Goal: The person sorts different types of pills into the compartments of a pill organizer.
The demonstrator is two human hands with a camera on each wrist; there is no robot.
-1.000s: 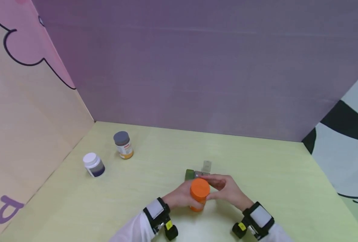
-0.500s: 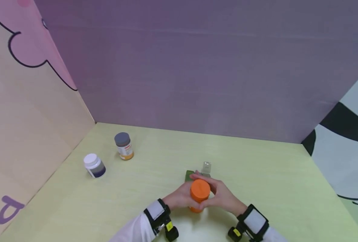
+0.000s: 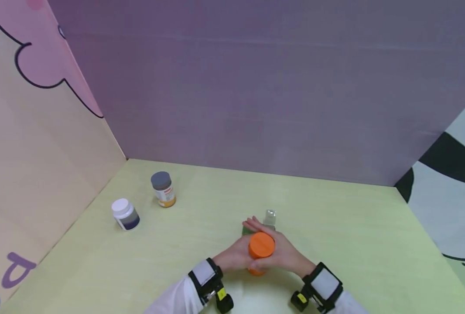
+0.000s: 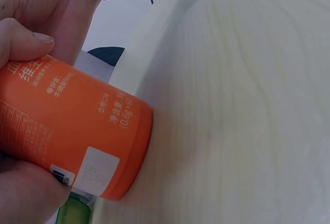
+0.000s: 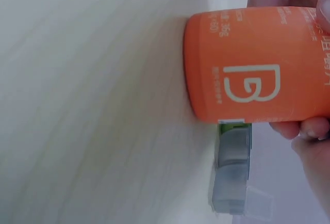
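Note:
An orange bottle [image 3: 261, 249] with an orange lid stands upright on the pale green table [image 3: 334, 226], near its front middle. My left hand [image 3: 238, 255] grips the bottle's body [image 4: 67, 136] from the left, thumb and fingers curled round it. My right hand [image 3: 281, 250] wraps round the bottle [image 5: 252, 64] from the right, its fingers reaching across the far side by the lid. Just behind the bottle lies a small green and grey box [image 5: 233, 167], mostly hidden by my hands in the head view.
A white-lidded dark jar [image 3: 124, 214] and a grey-lidded yellow jar [image 3: 163, 188] stand at the far left. A small clear-capped item [image 3: 270, 216] sits behind my hands. Purple, pink and white panels wall in the table.
My right hand has closed in from an open pose beside the lid to wrap round the bottle. The left hand keeps its grip. The bottle has stayed in place.

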